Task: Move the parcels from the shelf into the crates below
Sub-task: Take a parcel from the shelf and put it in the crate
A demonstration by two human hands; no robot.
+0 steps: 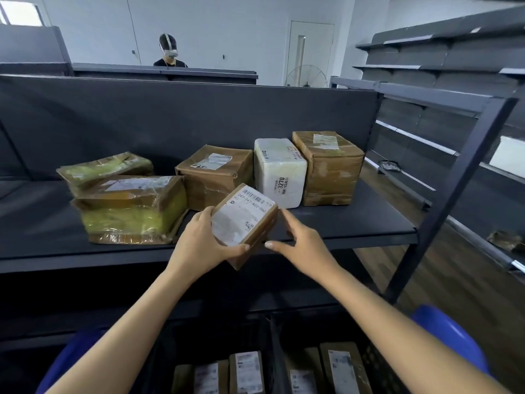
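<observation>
Left hand: my left hand [199,240] grips the small brown parcel [245,220] from its left side, with the thumb curled over the near lower edge and the fingers hidden behind it.
Right hand: my right hand [301,240] is spread, its fingers nearly straight, just beside the parcel's right side. It holds nothing, and I cannot tell whether a fingertip touches the cardboard.
Held parcel: it sits mid-frame, tilted, its white label facing up, over the front edge of the shelf [355,223].
Shelf, left of centre: two yellow-wrapped parcels lie here, the front one [130,209] nearer the edge and the rear one [105,166] behind it.
Shelf, centre to right: a brown box [216,174], a white parcel [279,172] and a taller brown box [329,166] stand in a row, close together.
Crates: at the bottom of the frame I see two dark crates [273,331] side by side. The left one holds labelled parcels [246,371], and the right one holds more parcels [342,365].
Background: another person [169,51] stands behind the far partition in the upper left, and a fan [306,76] is in the upper middle.
</observation>
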